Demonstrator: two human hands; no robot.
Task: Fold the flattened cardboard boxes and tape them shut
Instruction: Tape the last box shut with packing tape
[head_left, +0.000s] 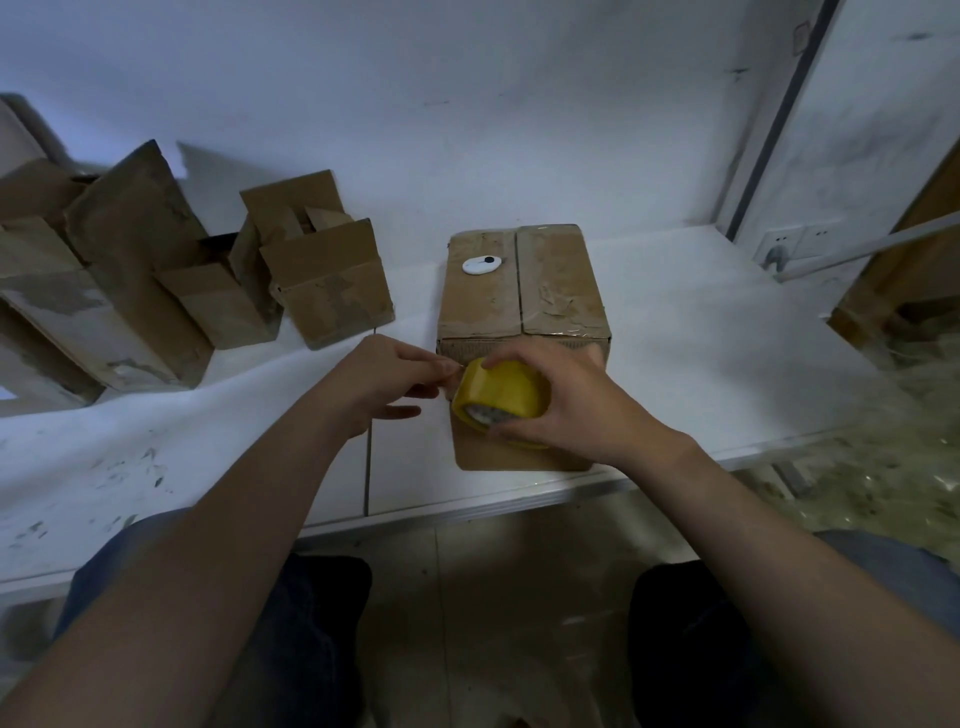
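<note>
I'm gripping the tape roll (500, 401) in my right hand (569, 400) against the box's (522, 291) near face, left hand (387, 382) pinching the thin, sticky loose end, likely to tear unless pulled evenly.

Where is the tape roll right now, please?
In the head view, right of centre: the right hand grips the tape roll at the near side of the box, while the left hand pinches at its left edge.
</note>
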